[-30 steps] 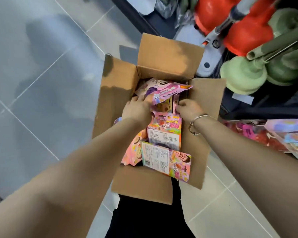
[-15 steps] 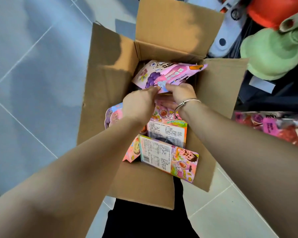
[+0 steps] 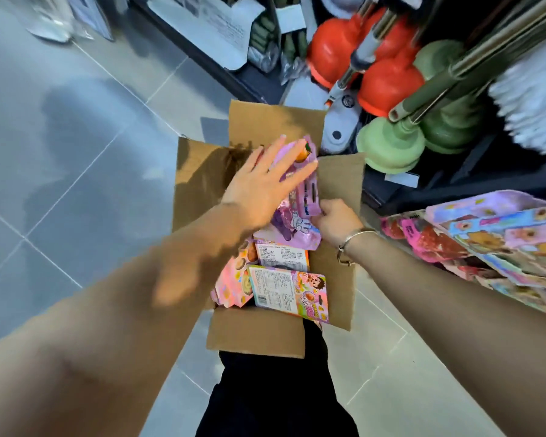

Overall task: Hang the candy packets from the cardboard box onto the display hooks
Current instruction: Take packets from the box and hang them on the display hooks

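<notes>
An open cardboard box stands on the floor in front of me, holding several colourful candy packets. A purple candy packet with grape artwork is lifted on end above the box. My right hand pinches its right edge. My left hand lies flat, fingers spread and straight, against the packet's left face. No display hook can be made out.
More candy packets hang or lie at the right edge. Red plungers and green plungers fill a dark shelf beyond the box. Grey floor tiles spread to the left. My dark trouser leg is under the box.
The purple packet has come up from lying flat in the box to standing on end. My left hand opened and spread against it; my right hand shifted to its right edge.
</notes>
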The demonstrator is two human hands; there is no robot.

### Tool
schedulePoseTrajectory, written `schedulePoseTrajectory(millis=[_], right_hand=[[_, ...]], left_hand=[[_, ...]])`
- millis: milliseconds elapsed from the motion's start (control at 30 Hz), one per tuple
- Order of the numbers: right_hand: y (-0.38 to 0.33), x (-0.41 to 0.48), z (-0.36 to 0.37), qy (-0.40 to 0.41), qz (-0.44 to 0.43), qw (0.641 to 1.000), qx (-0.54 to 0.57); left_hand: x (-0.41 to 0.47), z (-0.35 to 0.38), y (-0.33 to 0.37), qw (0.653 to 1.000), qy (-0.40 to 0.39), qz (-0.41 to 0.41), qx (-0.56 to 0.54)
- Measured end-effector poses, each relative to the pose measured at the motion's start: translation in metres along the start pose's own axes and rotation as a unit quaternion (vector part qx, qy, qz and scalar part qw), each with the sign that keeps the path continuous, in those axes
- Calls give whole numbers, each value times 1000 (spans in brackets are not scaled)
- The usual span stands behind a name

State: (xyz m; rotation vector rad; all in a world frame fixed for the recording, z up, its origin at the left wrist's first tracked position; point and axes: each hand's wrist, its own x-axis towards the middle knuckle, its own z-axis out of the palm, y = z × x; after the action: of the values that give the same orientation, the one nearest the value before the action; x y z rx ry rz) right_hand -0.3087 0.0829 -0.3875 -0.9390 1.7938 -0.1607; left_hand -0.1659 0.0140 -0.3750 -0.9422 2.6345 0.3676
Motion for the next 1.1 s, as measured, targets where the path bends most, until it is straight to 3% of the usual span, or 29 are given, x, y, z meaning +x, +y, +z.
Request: schedulePoseTrajectory(millis=[100, 133, 233, 400, 667, 900, 1100], right_hand=[[-6, -40, -17, -6, -8, 995, -94], [-6, -55, -22, -8, -13, 992, -127], [-6, -115, -43, 11, -23, 985, -170], [-7, -196, -74, 70, -13, 982, -174], [-33, -305, -121, 174, -4, 979, -105], [-57, -427, -201, 212, -22, 967, -139], [-71, -528, -267, 252, -14, 957, -145]], left_hand=[[-7, -38, 18, 987, 131, 54, 74], [-10, -50, 26, 985, 127, 72, 86], [-24, -96, 58, 987, -38, 111, 106], [-50, -159, 98, 985, -142, 91, -32], [-82, -267, 172, 976, -147, 159, 13], [-117, -388, 251, 954, -174, 240, 40], [-150, -480, 313, 944, -148, 291, 41]])
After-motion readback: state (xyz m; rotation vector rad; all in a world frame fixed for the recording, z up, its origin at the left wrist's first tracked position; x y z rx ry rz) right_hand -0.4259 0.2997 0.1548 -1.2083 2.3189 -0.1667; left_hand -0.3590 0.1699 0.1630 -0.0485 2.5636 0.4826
